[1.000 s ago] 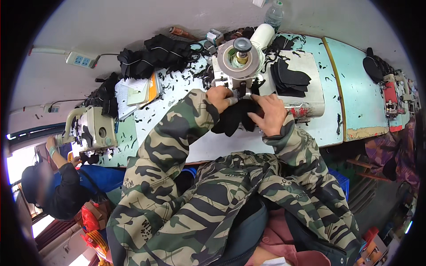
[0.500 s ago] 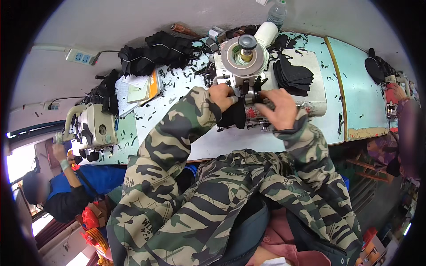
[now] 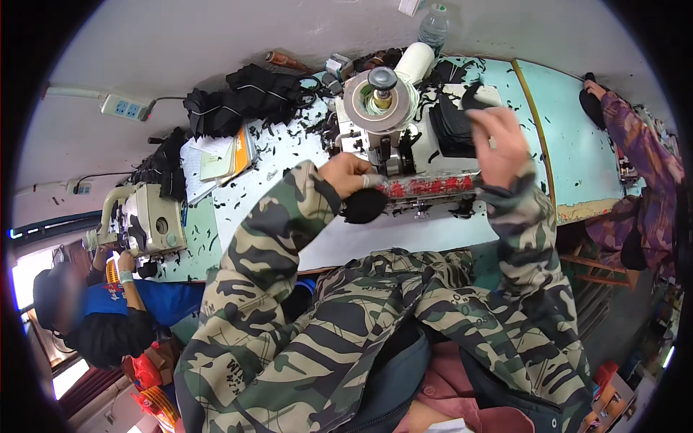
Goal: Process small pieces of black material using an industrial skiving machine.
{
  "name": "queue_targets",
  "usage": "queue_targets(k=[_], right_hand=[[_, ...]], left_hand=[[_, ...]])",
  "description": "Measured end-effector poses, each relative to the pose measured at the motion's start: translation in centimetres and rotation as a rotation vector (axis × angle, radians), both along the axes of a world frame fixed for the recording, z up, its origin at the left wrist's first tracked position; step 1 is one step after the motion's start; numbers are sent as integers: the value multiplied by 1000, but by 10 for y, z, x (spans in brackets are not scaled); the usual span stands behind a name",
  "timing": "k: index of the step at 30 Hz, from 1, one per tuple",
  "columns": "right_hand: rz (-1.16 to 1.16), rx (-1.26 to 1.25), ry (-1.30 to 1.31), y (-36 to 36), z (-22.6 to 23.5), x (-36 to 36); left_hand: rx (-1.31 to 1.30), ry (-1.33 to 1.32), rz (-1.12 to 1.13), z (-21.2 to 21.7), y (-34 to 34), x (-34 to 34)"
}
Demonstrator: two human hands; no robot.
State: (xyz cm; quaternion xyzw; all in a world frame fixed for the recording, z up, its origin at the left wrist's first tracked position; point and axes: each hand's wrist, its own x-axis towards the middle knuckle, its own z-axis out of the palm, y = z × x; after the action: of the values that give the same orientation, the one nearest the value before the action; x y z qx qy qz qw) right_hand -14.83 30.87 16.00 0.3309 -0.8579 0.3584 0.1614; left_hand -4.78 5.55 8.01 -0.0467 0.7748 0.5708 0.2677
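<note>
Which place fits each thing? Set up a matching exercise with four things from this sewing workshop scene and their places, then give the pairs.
Things:
1. left hand
2. right hand
3. water bottle
4. power strip

Places:
A. on the wall, far left
B. raised over the stack of black pieces
C. at the table's far edge, behind the sewing machine
D. holding a black fabric piece at the machine's front

Pairs: 1-D, 2-B, 3-C, 4-A

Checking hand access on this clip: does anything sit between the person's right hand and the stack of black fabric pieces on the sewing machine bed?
Nothing visible does. The right hand is raised just right of the stack of black fabric pieces, fingertips pinching one black piece above it. The left hand holds another black piece at the sewing machine front.
</note>
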Motion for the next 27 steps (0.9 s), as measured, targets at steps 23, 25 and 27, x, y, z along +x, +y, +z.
queue_targets(k=[23,25,27], right_hand=[[122,44,-780,-56,-89,84],[101,46,-820,-58,-84,82],[71,225,-642,-62,-73,75]], left_hand=[[-119,-19,341,21,23,33],[-266,89,290,7,18,28],[-420,195,244,-2,9,25]])
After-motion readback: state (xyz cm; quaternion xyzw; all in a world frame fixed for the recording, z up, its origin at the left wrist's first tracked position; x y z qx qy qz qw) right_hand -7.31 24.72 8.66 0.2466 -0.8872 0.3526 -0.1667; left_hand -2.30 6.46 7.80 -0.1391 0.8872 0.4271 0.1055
